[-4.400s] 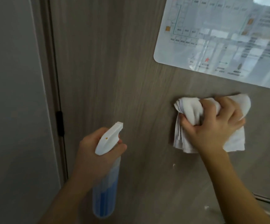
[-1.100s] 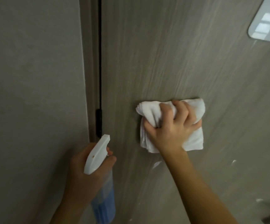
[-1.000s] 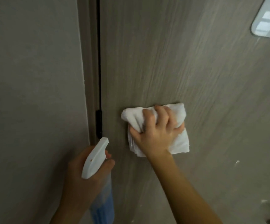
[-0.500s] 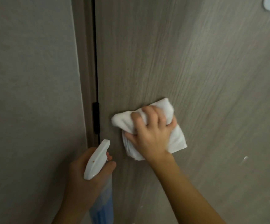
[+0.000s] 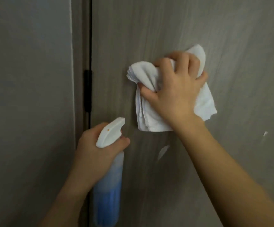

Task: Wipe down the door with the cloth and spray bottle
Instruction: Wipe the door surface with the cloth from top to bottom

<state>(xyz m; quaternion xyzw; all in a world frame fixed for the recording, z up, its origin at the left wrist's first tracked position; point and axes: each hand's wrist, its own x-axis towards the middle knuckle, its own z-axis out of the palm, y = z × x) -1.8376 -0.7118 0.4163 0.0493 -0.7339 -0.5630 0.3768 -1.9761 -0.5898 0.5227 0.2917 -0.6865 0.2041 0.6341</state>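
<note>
Grey-brown wood-grain laminate door [image 5: 190,22] fills most of the head view, w/ its hinge-side edge running vertically at left-centre beside a dark gap. Right hand [image 5: 175,90] presses a crumpled white cloth [image 5: 142,76] flat against the door, approx. mid-height in view; fingers are curled over the bunched top of the fabric & the thumb is hooked under a fold at the left, so the grip is clamped on the cloth. Loose folded layers of the cloth hang below & to the right of the palm, flat on the door surface. Left hand [image 5: 93,154] holds a translucent blue spray bottle w/ white trigger head [image 5: 110,182] lower left, fingers wrapped round the neck just under the trigger head; nozzle points up & toward the door, bottle body hangs down, tilted slightly. Bottle sits below-left of the cloth, apart from it, in front of the door's hinge edge. Black hinge [image 5: 87,90] shows in the gap, left of the cloth. Plain grey wall [image 5: 26,95] takes up the left third. Small pale streak [image 5: 163,150] on the door below the cloth, another smaller white fleck [image 5: 265,133] further right; can't tell if wet spray or marks.
</note>
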